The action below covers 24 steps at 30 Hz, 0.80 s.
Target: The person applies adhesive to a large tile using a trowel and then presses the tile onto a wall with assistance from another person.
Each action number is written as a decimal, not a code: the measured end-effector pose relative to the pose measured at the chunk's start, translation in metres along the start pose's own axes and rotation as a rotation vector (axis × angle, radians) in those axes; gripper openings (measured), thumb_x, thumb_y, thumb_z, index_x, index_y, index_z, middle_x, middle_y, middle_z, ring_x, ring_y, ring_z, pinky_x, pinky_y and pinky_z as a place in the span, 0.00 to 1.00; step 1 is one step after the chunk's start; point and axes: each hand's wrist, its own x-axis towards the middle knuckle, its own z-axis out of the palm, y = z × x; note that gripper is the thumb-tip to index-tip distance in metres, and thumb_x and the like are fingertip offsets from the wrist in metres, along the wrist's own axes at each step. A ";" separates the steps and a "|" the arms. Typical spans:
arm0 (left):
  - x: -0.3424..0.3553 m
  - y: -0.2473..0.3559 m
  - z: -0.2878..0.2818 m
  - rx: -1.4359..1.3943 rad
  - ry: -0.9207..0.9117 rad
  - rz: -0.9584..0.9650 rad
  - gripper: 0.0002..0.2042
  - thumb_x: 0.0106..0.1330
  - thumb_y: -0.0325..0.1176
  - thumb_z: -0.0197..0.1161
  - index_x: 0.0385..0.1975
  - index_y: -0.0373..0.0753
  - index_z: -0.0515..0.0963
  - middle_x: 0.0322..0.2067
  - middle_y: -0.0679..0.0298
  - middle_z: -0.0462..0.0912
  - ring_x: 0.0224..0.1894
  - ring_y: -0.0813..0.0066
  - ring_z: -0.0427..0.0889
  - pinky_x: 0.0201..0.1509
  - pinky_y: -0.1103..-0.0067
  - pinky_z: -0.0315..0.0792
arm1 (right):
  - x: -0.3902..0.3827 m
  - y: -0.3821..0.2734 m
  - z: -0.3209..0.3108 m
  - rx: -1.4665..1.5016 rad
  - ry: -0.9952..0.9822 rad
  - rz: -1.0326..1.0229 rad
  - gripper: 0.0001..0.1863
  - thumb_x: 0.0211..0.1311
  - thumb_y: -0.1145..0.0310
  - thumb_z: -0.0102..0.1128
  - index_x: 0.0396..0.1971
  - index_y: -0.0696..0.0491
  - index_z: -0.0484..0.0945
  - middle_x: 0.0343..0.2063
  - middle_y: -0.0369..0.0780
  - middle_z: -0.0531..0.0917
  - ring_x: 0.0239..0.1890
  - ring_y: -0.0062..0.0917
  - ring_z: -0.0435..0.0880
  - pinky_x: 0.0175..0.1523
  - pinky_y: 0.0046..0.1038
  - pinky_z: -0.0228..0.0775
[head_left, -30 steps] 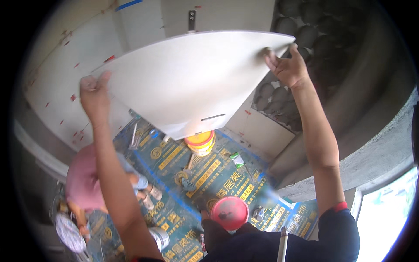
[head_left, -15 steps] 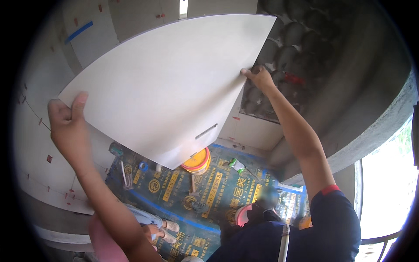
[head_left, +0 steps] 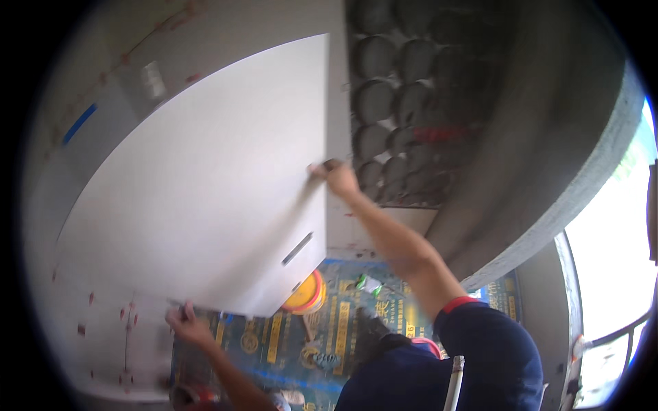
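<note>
A large white tile (head_left: 226, 171) with narrow cut-out slots fills the middle of the head view, upright beside the tiled wall. My right hand (head_left: 337, 179) grips its right edge, thumb on the front face and the other fingers curled behind. Down at the tile's lower left edge, my left hand (head_left: 188, 325) is closed on the rim, somewhat smeared by motion. The tile hides the wall behind it.
Round mortar dabs (head_left: 375, 103) cover the dark wall at the right, next to a curved concrete surface (head_left: 548, 219). A yellow bucket (head_left: 305, 294) stands below the tile on printed floor sheeting (head_left: 274, 346). Red clips (head_left: 123, 314) stick out of the wall joints.
The tile has turned more upright and shifted left and down toward the wall. My left hand has dropped from its left corner to the lower edge; my right hand has moved left and down.
</note>
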 end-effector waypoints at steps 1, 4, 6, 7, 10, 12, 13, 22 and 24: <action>-0.008 -0.043 0.001 0.055 0.031 0.023 0.18 0.61 0.41 0.65 0.38 0.31 0.72 0.29 0.56 0.78 0.29 0.64 0.77 0.35 0.73 0.73 | -0.009 -0.020 0.011 0.017 -0.098 0.029 0.38 0.50 0.40 0.65 0.45 0.63 0.77 0.42 0.50 0.82 0.46 0.37 0.81 0.52 0.34 0.70; -0.052 -0.063 0.037 0.307 -0.095 0.069 0.23 0.64 0.50 0.58 0.39 0.30 0.73 0.35 0.51 0.79 0.36 0.65 0.78 0.42 0.73 0.73 | 0.011 0.003 0.009 0.018 -0.157 0.019 0.37 0.45 0.40 0.68 0.42 0.61 0.77 0.39 0.49 0.83 0.43 0.37 0.82 0.48 0.35 0.72; -0.059 -0.019 0.056 -0.157 -0.019 -0.229 0.23 0.69 0.49 0.51 0.37 0.28 0.73 0.36 0.50 0.77 0.36 0.65 0.76 0.44 0.73 0.72 | 0.015 0.016 0.013 0.024 -0.060 0.027 0.38 0.42 0.39 0.70 0.42 0.60 0.78 0.38 0.49 0.83 0.42 0.39 0.83 0.47 0.36 0.73; -0.066 -0.002 0.054 0.138 0.058 0.004 0.23 0.70 0.49 0.50 0.34 0.30 0.76 0.31 0.53 0.79 0.33 0.63 0.77 0.40 0.71 0.72 | 0.014 0.022 0.009 -0.002 -0.101 0.032 0.36 0.46 0.36 0.64 0.41 0.56 0.78 0.38 0.48 0.83 0.42 0.39 0.82 0.47 0.36 0.72; -0.052 0.002 0.033 0.691 -0.079 0.215 0.15 0.66 0.42 0.58 0.33 0.34 0.79 0.27 0.55 0.81 0.30 0.59 0.79 0.34 0.67 0.73 | 0.011 0.012 0.012 -0.040 -0.170 0.043 0.36 0.49 0.36 0.61 0.42 0.57 0.77 0.40 0.48 0.81 0.42 0.40 0.81 0.47 0.37 0.72; -0.051 0.007 0.040 0.496 0.015 0.106 0.13 0.65 0.41 0.60 0.30 0.35 0.78 0.25 0.57 0.78 0.26 0.60 0.77 0.31 0.68 0.72 | 0.017 0.027 0.024 -0.054 -0.179 0.005 0.37 0.49 0.36 0.61 0.44 0.57 0.77 0.40 0.48 0.81 0.43 0.41 0.81 0.48 0.37 0.72; -0.051 0.011 0.047 0.296 0.120 0.018 0.12 0.63 0.40 0.62 0.27 0.37 0.77 0.22 0.59 0.76 0.21 0.60 0.74 0.27 0.68 0.70 | 0.019 0.035 0.031 -0.068 -0.202 -0.023 0.38 0.49 0.36 0.61 0.46 0.58 0.76 0.41 0.48 0.81 0.45 0.41 0.81 0.50 0.37 0.72; -0.041 0.030 0.123 -0.038 0.207 -0.017 0.11 0.61 0.39 0.62 0.23 0.38 0.73 0.21 0.61 0.74 0.20 0.62 0.71 0.26 0.69 0.68 | 0.029 0.075 0.075 0.039 -0.132 0.056 0.36 0.48 0.36 0.61 0.41 0.57 0.78 0.41 0.47 0.80 0.43 0.38 0.81 0.49 0.35 0.71; -0.035 0.024 0.139 -0.098 0.206 0.005 0.12 0.61 0.38 0.62 0.22 0.38 0.72 0.20 0.61 0.73 0.19 0.62 0.70 0.26 0.70 0.68 | 0.033 0.077 0.079 0.041 -0.116 0.058 0.34 0.48 0.39 0.63 0.41 0.57 0.78 0.41 0.44 0.81 0.45 0.36 0.81 0.50 0.34 0.71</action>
